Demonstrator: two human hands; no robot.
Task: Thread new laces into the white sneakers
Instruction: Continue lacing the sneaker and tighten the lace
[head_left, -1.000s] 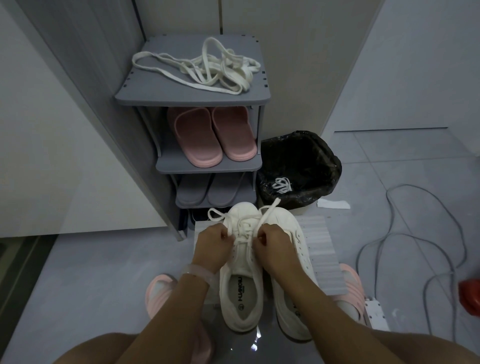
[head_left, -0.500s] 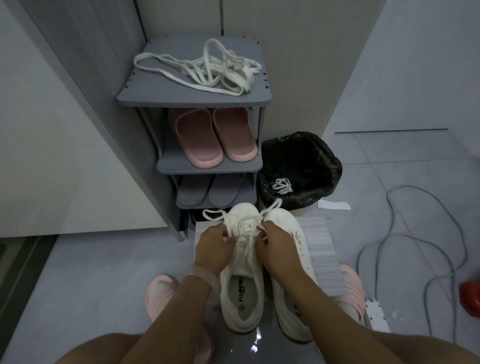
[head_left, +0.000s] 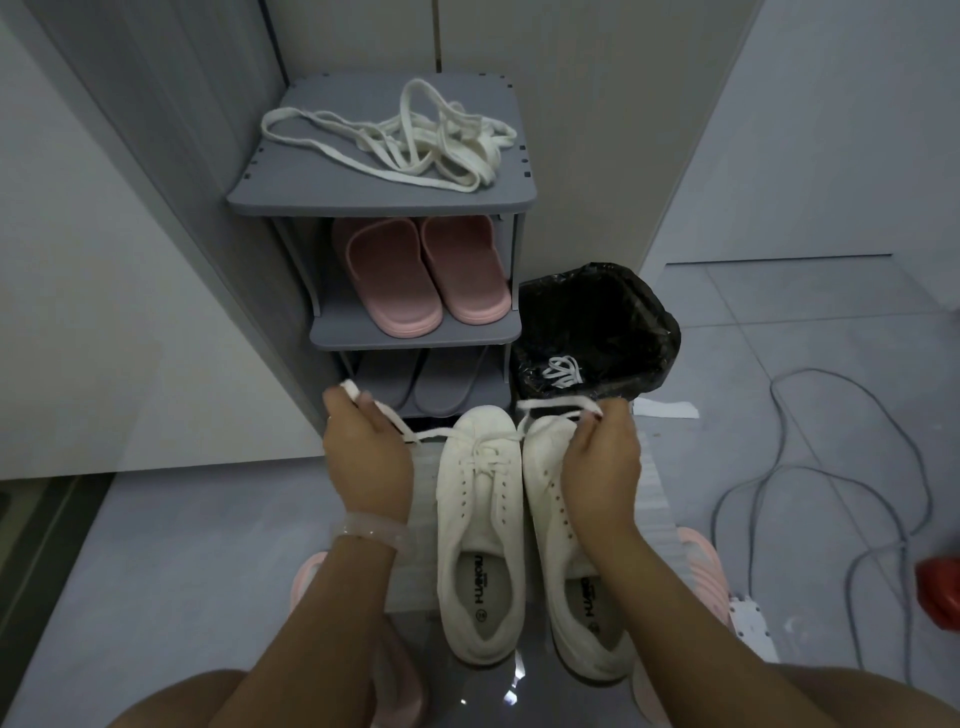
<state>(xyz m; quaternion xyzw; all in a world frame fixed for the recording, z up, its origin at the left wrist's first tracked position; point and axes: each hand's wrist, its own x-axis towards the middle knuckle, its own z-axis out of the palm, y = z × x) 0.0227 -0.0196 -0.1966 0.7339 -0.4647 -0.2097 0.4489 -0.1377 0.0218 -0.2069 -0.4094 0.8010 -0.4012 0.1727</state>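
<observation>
Your left hand (head_left: 366, 452) pinches one end of the lace (head_left: 488, 447), pulled out to the left; your right hand (head_left: 602, 452) pinches the other end, pulled out to the right. It runs through the front eyelets of the left sneaker (head_left: 480, 519), which stands on the floor just beside the right sneaker (head_left: 561, 545).

By my reading, you are evening the two ends after the first rows. Next you would cross them and feed each tip through the next free eyelet, keeping the lace flat.

Count: two white sneakers, one partly laced, the other showing bare eyelets. One tangle of spare laces (head_left: 415, 140) lies on the rack (head_left: 311, 192); how many is unclear. One lace bundle (head_left: 561, 370) sits in the bin (head_left: 644, 322). Two pink slippers (head_left: 421, 275) are shelved.
</observation>
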